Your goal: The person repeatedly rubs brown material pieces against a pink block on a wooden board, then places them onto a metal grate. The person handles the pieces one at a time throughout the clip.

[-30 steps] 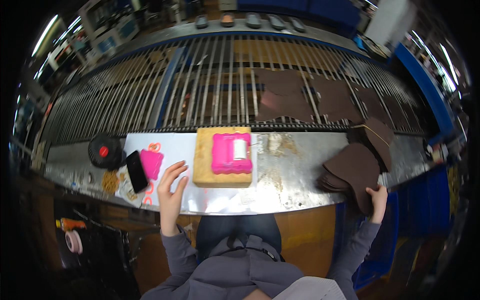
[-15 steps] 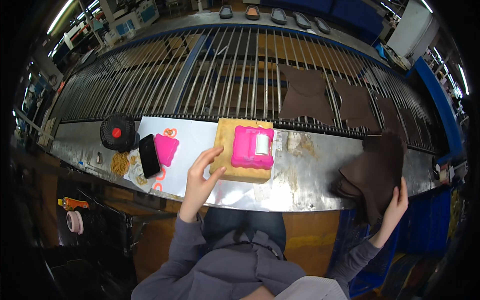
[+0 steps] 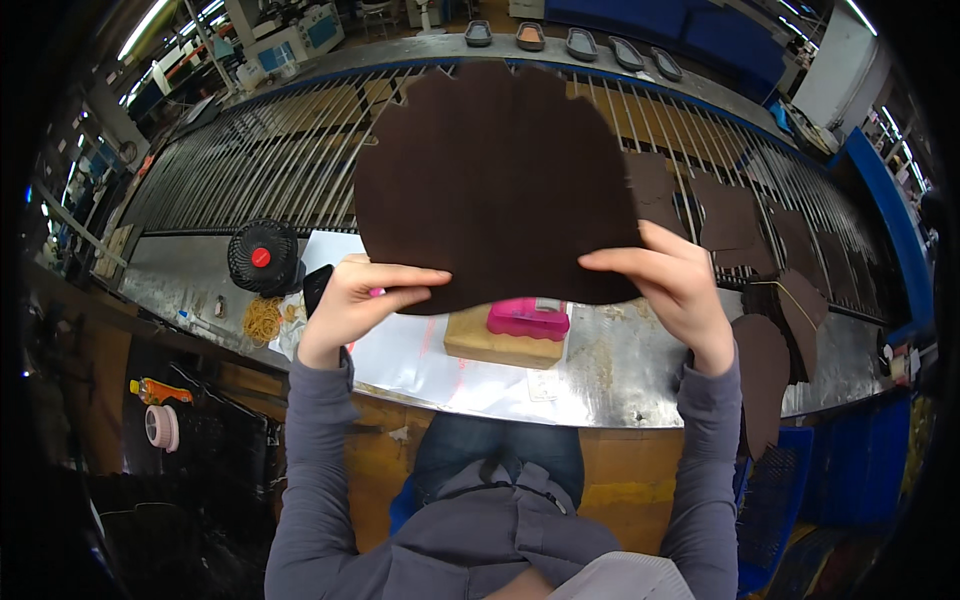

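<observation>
My left hand (image 3: pixel 350 300) and right hand (image 3: pixel 680 285) pinch the brown sheet (image 3: pixel 495 180), fingers nearly closed! Gripping both sides probably keeps it spread.

Tube lights (image 3: pixel 143 28) glowed upper left and right | glare whitened metal tabletop (image 3: pixel 630 388) | brown sheet (image 3: pixel 490 190) looked dim | roller rack (image 3: pixel 250 150) curved at sides | corners fell black

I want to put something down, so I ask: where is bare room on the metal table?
Mainly the stained metal between wooden block and brown pile; the right sleeve hides part. Another, smaller patch is left of the black fan. Crowded: from the fan across tan bands to the left hand. The held brown sheet hides the rear middle.
</observation>
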The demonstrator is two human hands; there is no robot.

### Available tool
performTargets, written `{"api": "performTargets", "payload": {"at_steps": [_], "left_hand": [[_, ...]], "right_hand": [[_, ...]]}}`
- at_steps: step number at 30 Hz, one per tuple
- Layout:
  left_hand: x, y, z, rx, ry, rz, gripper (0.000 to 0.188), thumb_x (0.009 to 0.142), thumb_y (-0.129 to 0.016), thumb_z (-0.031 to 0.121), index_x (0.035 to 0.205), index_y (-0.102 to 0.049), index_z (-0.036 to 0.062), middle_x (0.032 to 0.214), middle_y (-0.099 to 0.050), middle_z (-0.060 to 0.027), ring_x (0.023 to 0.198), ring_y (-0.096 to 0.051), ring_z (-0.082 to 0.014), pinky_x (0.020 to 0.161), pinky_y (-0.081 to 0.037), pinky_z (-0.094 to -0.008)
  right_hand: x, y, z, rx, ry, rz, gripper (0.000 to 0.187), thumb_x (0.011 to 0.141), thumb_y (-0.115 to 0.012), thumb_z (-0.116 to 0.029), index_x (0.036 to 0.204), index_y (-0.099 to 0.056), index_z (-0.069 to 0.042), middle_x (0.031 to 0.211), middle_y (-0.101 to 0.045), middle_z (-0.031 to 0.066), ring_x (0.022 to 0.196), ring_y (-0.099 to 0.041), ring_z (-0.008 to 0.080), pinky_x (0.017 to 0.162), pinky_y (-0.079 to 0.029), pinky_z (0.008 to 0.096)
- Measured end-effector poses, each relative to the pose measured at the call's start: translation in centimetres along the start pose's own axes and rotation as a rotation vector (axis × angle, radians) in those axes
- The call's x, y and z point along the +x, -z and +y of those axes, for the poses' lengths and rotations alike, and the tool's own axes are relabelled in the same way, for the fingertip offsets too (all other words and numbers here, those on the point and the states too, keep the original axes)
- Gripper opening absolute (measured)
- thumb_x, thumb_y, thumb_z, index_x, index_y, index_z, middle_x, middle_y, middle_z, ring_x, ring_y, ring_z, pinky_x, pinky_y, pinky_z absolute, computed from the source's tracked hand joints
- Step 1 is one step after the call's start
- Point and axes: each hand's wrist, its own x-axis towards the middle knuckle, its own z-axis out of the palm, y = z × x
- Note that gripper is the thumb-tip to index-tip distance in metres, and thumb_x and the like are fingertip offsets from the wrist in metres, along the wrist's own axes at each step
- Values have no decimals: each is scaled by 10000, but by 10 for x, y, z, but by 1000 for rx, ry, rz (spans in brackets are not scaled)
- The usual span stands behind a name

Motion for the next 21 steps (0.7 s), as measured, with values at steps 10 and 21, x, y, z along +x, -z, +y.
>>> {"api": "performTargets", "payload": {"at_steps": [10,21], "left_hand": [[-7,37,-48,254,37,-73,302,845,-667,-22,1132,-718,55,1020,-739,-119,878,-710,-230,763,-543,-302],[-10,29,-69,205,33,-52,304,847,-645,-47,1121,-724,57,985,-742,-115,873,-712,-212,760,-540,-288]], "right_hand": [[4,-77,53,210,-228,-195,401,822,-662,45,1191,-686,-111,818,-592,87,719,-586,222,659,-467,337],[-8,-91,57,147,-214,-166,377,841,-655,16,1189,-691,-125,811,-593,87,713,-593,230,649,-482,354]]}}
